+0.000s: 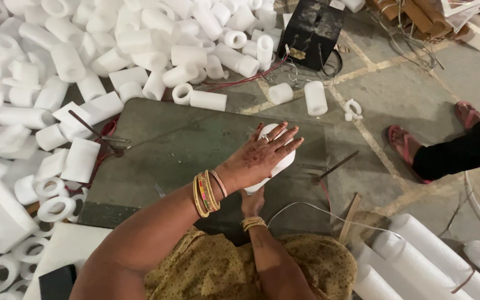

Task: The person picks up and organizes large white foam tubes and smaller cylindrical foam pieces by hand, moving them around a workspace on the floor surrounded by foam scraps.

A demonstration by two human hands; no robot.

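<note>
White foam tube (276, 164) lies on the dark green worktop (168, 144), directly ahead of the person's body, near the board's right half. Its long axis runs diagonally, from near-left by the person's lap up to far-right; only the ends show, since the left hand (265, 153) covers the middle. Left hand: palm down, fingers spread flat across the top of the tube, pressing it against the worktop, fingertips pointing to the far right along the tube's line. Bangles on that wrist. Right hand (253, 203): sits at the tube's near end, below and slightly left of the other hand, mostly hidden under the left forearm; it touches or cups the tube's end, but I cannot tell whether its fingers are closed around it. So both hands are on the 1 piece, left on top, right at the near end, nearer to the body. A thin metal rod (334, 166) lies on the worktop just right of the tube, apart from it. A white cord (306, 205) curves off past the near-right edge. Large heap of cut foam sleeves (84, 55) fills the floor to the left and far side; long uncut foam rolls (418, 255) lie at near right. Another person's sandalled feet (404, 144) stand well to the right.
</note>
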